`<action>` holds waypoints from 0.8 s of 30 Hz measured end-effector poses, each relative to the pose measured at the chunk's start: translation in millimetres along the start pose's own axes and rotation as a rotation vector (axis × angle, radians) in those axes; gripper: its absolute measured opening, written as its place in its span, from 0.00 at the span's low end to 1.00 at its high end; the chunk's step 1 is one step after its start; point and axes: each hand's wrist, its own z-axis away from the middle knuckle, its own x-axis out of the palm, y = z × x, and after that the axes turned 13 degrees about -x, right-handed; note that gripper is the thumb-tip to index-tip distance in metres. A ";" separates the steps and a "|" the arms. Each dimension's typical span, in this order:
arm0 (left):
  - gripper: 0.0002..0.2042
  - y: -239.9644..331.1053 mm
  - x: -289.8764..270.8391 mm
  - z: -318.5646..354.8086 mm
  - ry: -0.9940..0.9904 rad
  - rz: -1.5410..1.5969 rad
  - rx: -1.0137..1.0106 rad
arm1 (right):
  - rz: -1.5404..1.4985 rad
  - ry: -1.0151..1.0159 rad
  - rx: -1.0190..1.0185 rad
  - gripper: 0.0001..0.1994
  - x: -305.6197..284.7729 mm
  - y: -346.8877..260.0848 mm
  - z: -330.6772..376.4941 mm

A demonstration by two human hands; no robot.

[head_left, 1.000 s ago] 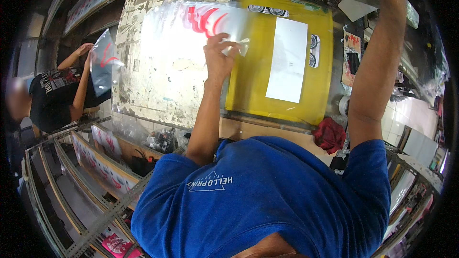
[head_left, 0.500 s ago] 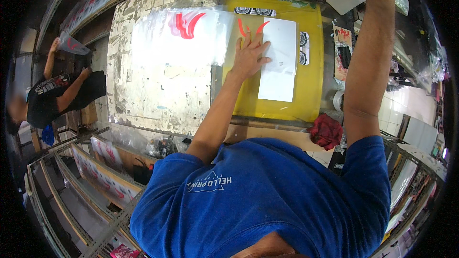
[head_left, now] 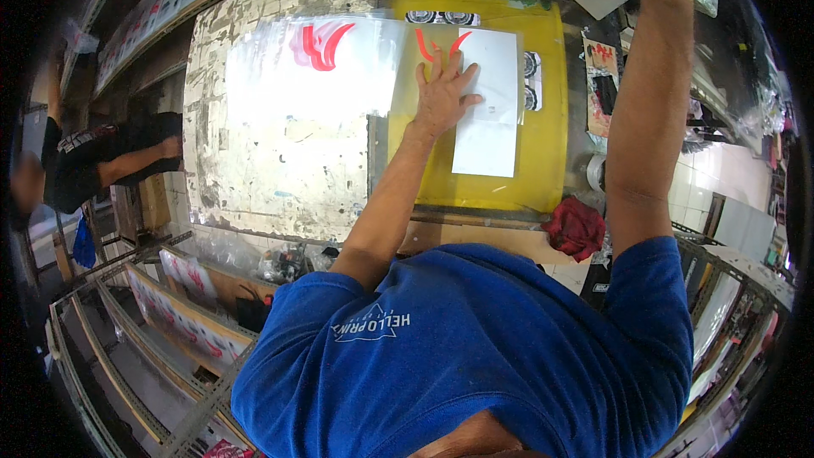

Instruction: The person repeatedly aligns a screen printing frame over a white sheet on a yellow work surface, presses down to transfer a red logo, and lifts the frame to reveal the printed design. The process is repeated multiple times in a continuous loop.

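Note:
My left hand (head_left: 443, 100) lies flat with spread fingers on a clear plastic sheet printed with red curved strokes (head_left: 426, 44). Its fingers reach over the left edge of a white paper sheet (head_left: 487, 136), which lies on a yellow panel (head_left: 424, 174). Just left of the hand, a stack of clear plastic sheets (head_left: 339, 76) with red strokes rests on the worn pale tabletop (head_left: 280, 178). My right forearm (head_left: 649, 119) stretches up along the right side, over a dark frame or board at the top; the right hand runs out of the picture there.
Small pictures of black round shapes (head_left: 532, 80) border the yellow panel. A dark red cloth (head_left: 575, 229) lies at its near right corner, beside a roll of tape (head_left: 596, 172). Metal racks (head_left: 127, 356) holding printed sheets stand at left. Another person (head_left: 93, 157) works at far left.
The view has shifted slightly. My left hand stays flat on the sheet, and my right arm remains raised. At far left, the other person's raised plastic sheet has gone from its earlier place.

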 end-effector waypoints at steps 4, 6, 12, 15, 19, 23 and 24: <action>0.29 -4.0 0.7 -2.0 0.013 0.017 -0.001 | 0.003 0.100 -0.081 0.19 13.8 10.4 1.6; 0.32 2.4 -16.8 -4.7 0.110 0.008 -0.003 | 0.063 0.113 -0.104 0.19 16.4 2.8 7.6; 0.49 46.7 -121.0 3.4 0.486 1.086 -0.144 | 0.486 -0.068 -0.265 0.21 37.4 16.3 84.2; 0.53 24.2 -143.2 32.9 0.531 1.397 -0.093 | 0.237 0.015 -0.126 0.21 55.4 -45.1 104.7; 0.32 21.2 -131.8 84.4 0.348 1.307 -0.505 | 0.180 0.001 -0.079 0.22 88.0 -66.4 168.2; 0.43 -31.2 -68.2 133.8 0.176 1.056 -0.515 | -0.092 -0.162 0.090 0.24 130.6 -55.2 209.1; 0.38 -31.0 -65.4 135.6 0.262 0.909 -0.477 | -0.072 -0.192 0.077 0.25 144.9 -50.8 222.7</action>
